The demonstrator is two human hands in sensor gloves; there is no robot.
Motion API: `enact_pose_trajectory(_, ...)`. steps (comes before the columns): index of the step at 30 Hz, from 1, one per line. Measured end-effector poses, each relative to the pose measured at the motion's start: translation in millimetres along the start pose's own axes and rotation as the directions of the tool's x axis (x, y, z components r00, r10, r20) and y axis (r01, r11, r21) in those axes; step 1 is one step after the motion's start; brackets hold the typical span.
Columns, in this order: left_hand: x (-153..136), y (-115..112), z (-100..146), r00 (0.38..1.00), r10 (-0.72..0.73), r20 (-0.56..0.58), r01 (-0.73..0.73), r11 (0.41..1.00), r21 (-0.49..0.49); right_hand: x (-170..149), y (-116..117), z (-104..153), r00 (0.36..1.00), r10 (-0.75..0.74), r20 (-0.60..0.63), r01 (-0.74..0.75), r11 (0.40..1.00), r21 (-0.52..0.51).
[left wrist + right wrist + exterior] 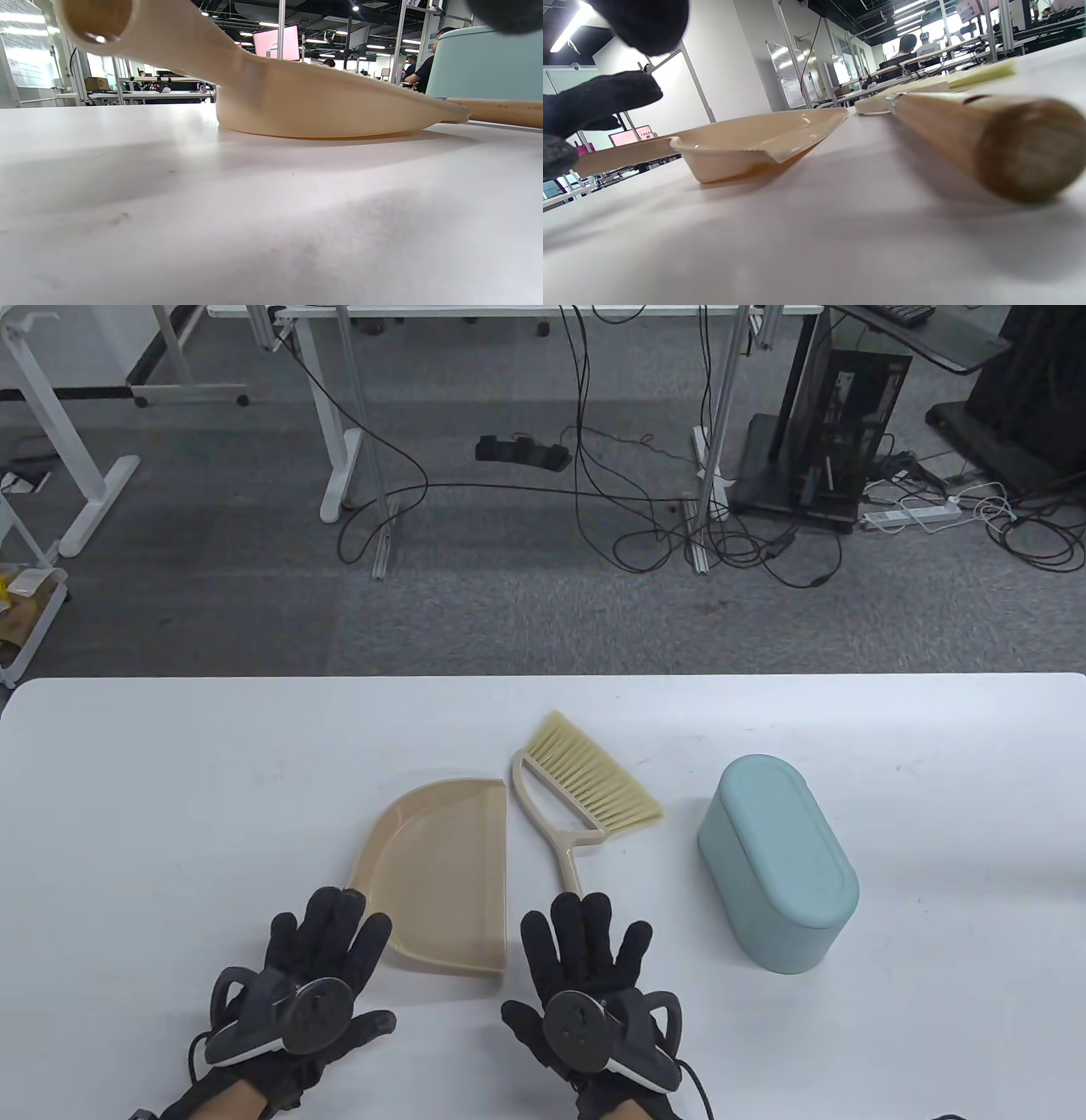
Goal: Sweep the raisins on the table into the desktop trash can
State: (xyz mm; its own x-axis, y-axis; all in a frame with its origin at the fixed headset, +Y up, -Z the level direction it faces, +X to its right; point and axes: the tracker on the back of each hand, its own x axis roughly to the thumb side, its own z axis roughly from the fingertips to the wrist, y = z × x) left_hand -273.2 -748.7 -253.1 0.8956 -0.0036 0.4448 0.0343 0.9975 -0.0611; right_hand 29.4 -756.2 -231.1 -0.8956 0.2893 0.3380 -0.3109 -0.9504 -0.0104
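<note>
Grey carpet, desk legs and loose cables fill the room behind our white counter [170,780]. On it we see a beige dustpan [445,869] lying flat near the middle, its straight edge facing right. Just beside it lies a small brush [577,793], yellow bristles pointing away from us and its handle running back toward our right hand [590,984]. Further right, apart from the brush, stands the pale blue-green desktop trash can [776,865] with its lid closed. We cannot make out any raisins on the counter in these views. Our left hand [305,984] rests flat with fingers spread, fingertips at the dustpan's near left corner, holding nothing. Our right hand also lies open, fingers spread, with its fingertips at the end of the brush handle and not gripping it.
</note>
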Motion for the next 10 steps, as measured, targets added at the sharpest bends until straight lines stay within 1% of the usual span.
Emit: enact_pose_trajectory(10,0.1,-2.5,-0.2,1.000,-0.014,-0.013,0.014,1.000,-0.023,-2.9,-1.5,-0.6,0.999,-0.031,-0.019,0.031,0.999,-0.009)
